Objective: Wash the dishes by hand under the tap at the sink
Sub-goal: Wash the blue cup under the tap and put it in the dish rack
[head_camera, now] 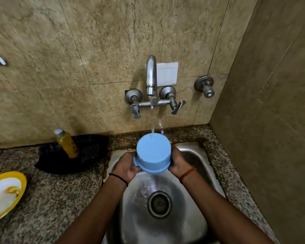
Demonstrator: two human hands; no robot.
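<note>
Taking the steel sink [200,156] as the landmark: nearest the camera, two bare forearms reach in over its front edge and across the round drain [159,204] in the wet basin floor. On the speckled stone counter [60,194] to the sink's left lies a yellow-rimmed plate [6,196] with food smears, cut off by the picture's edge.

Above the basin, past the drain, both hands hold a light blue plastic mug [153,153]. It is upside down and tilted, flat base facing up toward the camera, rim turned down toward the basin. The left hand [126,168], a black thread at its wrist, curls its fingers around the mug's handle side; the right hand [179,163], a red thread at its wrist, wraps around the opposite wall. The mug looks matte, evenly blue and wet, and water runs off its rim into the sink.

Farther back, left of the sink, a bottle of yellow liquid [66,143] leans on a dark tray [88,155] against the wall. Behind the sink, the wall tap [151,76] runs, its stream landing on the mug's far edge. A white switch plate [167,74] sits behind the spout, and a separate valve [205,86] is mounted to its right.
</note>
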